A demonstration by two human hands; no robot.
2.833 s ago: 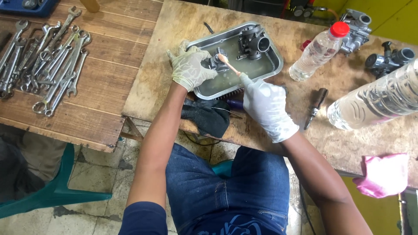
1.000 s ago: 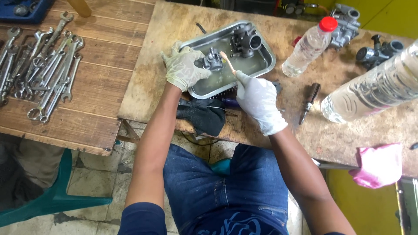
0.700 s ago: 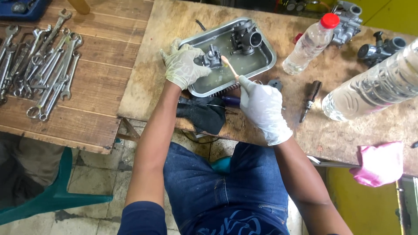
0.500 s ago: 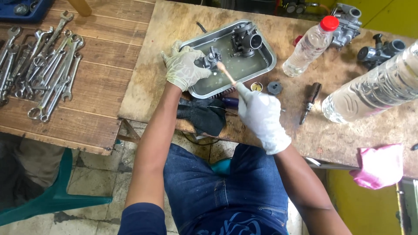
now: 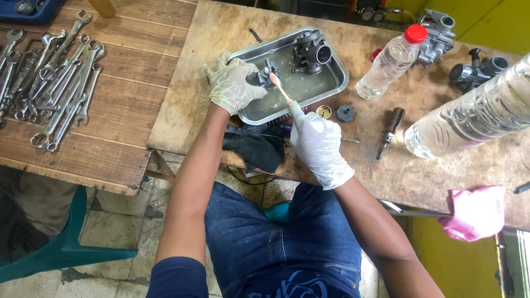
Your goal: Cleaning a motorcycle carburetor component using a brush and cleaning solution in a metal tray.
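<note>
Since half a second ago our right hand (image 5: 319, 144) has slid a little back toward the near edge of the surface (image 5: 430, 165), and the thin wooden-handled brush (image 5: 281, 91) it grips now slants up so that its tip meets the small dark metal carburettor part (image 5: 264, 73). Our left hand (image 5: 232, 85), in a pale glove, has stayed clasped around that part, holding it over the left end of the shallow rectangular metal tray (image 5: 331, 88). A larger dark carburettor body (image 5: 310, 52) lies in the far half of the tray, apart from our hands.

The surface is a worn, stained board, light brown and scuffed. On it, right of the tray, stand a clear plastic bottle with a red cap (image 5: 391, 62) and a bigger clear bottle (image 5: 469, 113) lying on its side, cut off by the picture's right edge. Between them and the tray lie a small brass ring (image 5: 324, 112), a round dark cap (image 5: 346, 113) and a dark-handled screwdriver (image 5: 389, 132). A black rag (image 5: 255, 146) hangs over the near edge just beside our right hand, and a pink cloth (image 5: 475, 212) lies at the right corner. To the left a second, planked wooden bench (image 5: 127, 116) carries a row of steel spanners (image 5: 52, 83). Below is a rough tiled floor (image 5: 132, 232) and a green plastic chair (image 5: 61, 251).

Whether liquid stands in the tray we cannot tell; two more grey carburettors (image 5: 436, 30) at the far edge are partly cut off
</note>
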